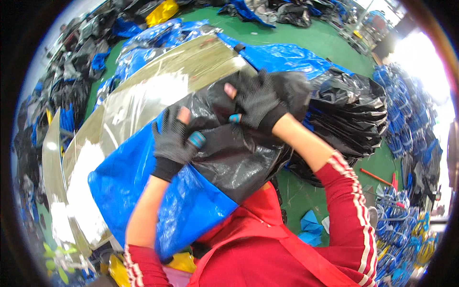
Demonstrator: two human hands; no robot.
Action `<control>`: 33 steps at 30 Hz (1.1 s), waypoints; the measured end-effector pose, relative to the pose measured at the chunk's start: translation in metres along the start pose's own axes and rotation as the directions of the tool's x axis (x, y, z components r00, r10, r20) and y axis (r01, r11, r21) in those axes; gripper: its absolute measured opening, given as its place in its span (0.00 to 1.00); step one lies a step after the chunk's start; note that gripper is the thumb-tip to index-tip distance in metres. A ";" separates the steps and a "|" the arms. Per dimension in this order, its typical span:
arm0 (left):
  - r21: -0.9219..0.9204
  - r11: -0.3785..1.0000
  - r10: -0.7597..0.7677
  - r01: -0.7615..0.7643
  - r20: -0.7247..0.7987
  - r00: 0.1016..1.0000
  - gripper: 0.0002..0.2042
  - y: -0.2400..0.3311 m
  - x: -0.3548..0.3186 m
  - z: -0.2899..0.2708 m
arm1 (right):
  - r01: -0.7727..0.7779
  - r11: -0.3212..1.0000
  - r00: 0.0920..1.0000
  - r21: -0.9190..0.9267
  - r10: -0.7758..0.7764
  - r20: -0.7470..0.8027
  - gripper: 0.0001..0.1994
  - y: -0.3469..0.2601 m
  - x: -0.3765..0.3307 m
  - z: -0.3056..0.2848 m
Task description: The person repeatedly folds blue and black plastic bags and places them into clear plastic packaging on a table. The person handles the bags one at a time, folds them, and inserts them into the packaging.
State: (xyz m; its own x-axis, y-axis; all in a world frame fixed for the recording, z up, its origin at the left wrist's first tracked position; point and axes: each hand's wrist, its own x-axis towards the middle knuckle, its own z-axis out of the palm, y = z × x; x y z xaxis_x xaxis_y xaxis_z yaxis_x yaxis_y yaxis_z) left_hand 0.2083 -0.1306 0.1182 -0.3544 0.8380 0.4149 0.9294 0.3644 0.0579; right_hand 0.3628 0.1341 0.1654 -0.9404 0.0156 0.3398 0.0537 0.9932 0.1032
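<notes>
A glossy black sheet, perhaps part of a bag (234, 162), lies joined or overlapped with a bright blue sheet (124, 177) across a shiny metal table. My left hand (174, 141), in a black knitted glove with bare fingertip and blue band showing, rests where the blue meets the black. Its fingers are stretched out over the material. Farther up and to the right, my right hand (258, 100) lies spread on the black part, gloved the same way and slightly blurred. Any fold under the palms is hidden.
The metal tabletop (148, 91) extends left and away. Right of it sits a pleated black stack (351, 115) beside blue sheeting (287, 57). Bundled blue pieces (404, 105) line the right; black and blue heaps (71, 95) line the left. A red-handled tool (377, 177) lies on the green floor.
</notes>
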 end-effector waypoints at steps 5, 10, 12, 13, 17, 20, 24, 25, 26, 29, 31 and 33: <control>0.041 0.999 -0.028 0.012 0.417 0.908 0.38 0.030 -0.012 0.054 | -0.096 0.992 0.989 0.081 0.087 0.116 0.41 0.006 -0.032 0.076; -0.045 0.999 0.023 -0.006 0.395 0.918 0.34 0.023 0.036 0.053 | -0.220 0.959 0.885 0.179 0.119 0.451 0.30 0.022 -0.024 0.081; -0.065 0.974 0.219 -0.215 0.069 0.973 0.34 0.037 0.056 0.065 | -0.009 0.995 0.990 0.104 0.023 -0.141 0.27 0.036 -0.011 0.079; -0.111 0.968 0.240 -0.224 0.163 0.957 0.33 0.044 0.062 0.073 | -0.063 0.987 0.991 0.147 0.079 -0.104 0.28 0.045 -0.004 0.079; -0.122 0.964 0.261 -0.237 0.262 0.929 0.34 0.059 0.056 0.092 | -0.069 0.906 0.998 0.418 0.066 0.022 0.30 0.070 -0.013 0.047; -0.106 0.955 0.295 -0.276 0.266 0.918 0.34 0.053 0.051 0.090 | 0.243 0.743 0.959 0.623 -0.087 -0.270 0.33 0.059 -0.071 0.011; -0.215 0.956 0.267 -0.200 0.355 0.896 0.36 0.054 0.066 0.084 | 0.146 0.961 0.979 0.235 -0.106 -0.176 0.33 0.001 -0.172 0.010; -0.405 0.913 0.187 -0.051 0.304 0.934 0.35 0.059 0.072 0.085 | 0.102 0.973 0.973 0.209 -0.054 -0.225 0.27 -0.003 -0.182 0.016; -0.431 0.878 0.332 -0.205 0.242 0.912 0.34 0.066 0.077 0.087 | 0.062 0.984 0.957 0.164 -0.012 -0.290 0.21 -0.007 -0.188 0.016; -0.347 0.783 0.606 -0.516 0.239 0.759 0.29 0.088 0.082 0.098 | 0.093 0.949 0.900 0.302 0.050 -0.433 0.11 0.002 -0.150 0.013; -0.312 0.759 0.641 -0.571 0.205 0.740 0.28 0.097 0.079 0.105 | 0.139 0.929 0.904 0.343 0.022 -0.427 0.08 0.017 -0.095 -0.001; -0.342 0.776 0.613 -0.531 0.205 0.763 0.28 0.100 0.076 0.110 | 0.212 0.965 0.969 0.153 -0.187 -0.164 0.12 0.035 -0.028 0.002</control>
State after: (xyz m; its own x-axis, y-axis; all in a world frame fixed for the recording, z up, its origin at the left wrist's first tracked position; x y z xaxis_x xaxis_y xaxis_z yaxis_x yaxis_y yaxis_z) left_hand 0.2628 0.0141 0.0550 0.2778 0.9462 0.1660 0.9441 -0.3009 0.1348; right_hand 0.3903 0.1685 0.1580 -0.8661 -0.1891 0.4628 -0.1985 0.9797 0.0287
